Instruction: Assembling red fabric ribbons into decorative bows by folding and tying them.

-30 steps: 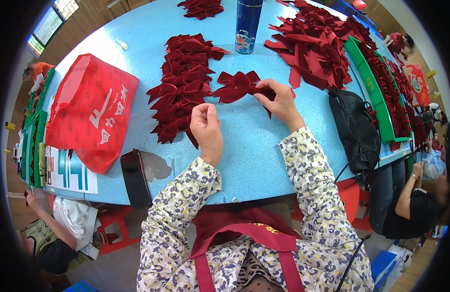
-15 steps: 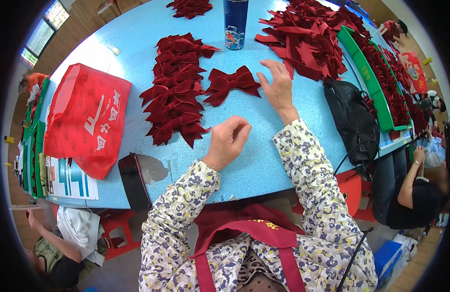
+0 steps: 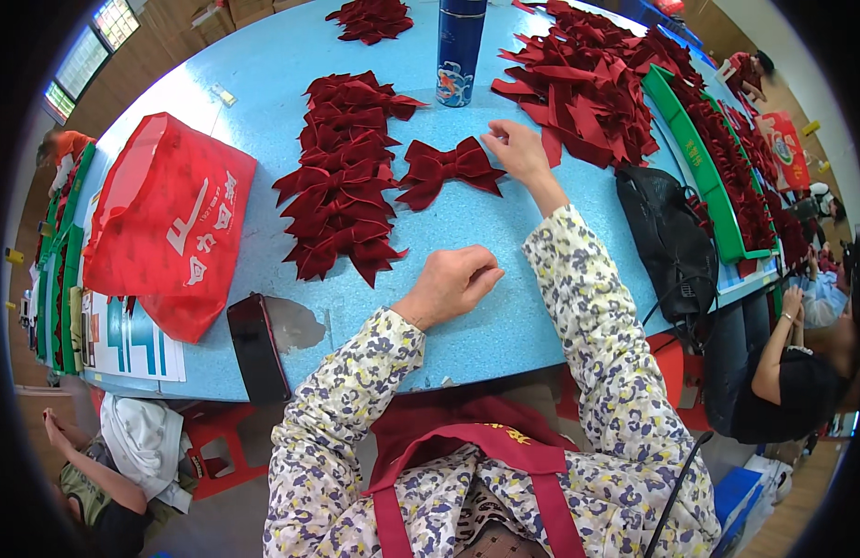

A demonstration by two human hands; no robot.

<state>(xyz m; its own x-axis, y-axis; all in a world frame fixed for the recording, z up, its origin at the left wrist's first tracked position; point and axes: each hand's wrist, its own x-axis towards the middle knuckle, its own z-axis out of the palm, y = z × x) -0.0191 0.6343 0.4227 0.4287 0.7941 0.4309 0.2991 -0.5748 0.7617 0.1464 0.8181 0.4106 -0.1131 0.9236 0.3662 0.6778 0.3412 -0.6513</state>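
A single dark red velvet bow point(image 3: 449, 172) lies on the blue table, right of an overlapping column of similar bows point(image 3: 344, 181). My right hand point(image 3: 521, 156) is just beyond the single bow's right end; its fingers are bent, thumb apart from them, and nothing shows in it. Closer to me, my left hand point(image 3: 453, 286) is closed above the table, thumb against the curled fingers. Its palm side is hidden, so I cannot tell whether it holds something small. A large heap of red ribbon pieces point(image 3: 588, 102) spreads beyond my right hand.
A blue bottle point(image 3: 456, 60) stands at the back. On the left are a red bag point(image 3: 165, 223) and a dark phone point(image 3: 257, 346) at the table edge. A black pouch point(image 3: 667, 237) and a green tray point(image 3: 695, 149) of red bows lie right. Other people sit around.
My right hand has shifted slightly left, its fingers more bent and the thumb closer to them. My left hand has moved a little right and nearer to me, closing tighter. The bows keep their arrangement.
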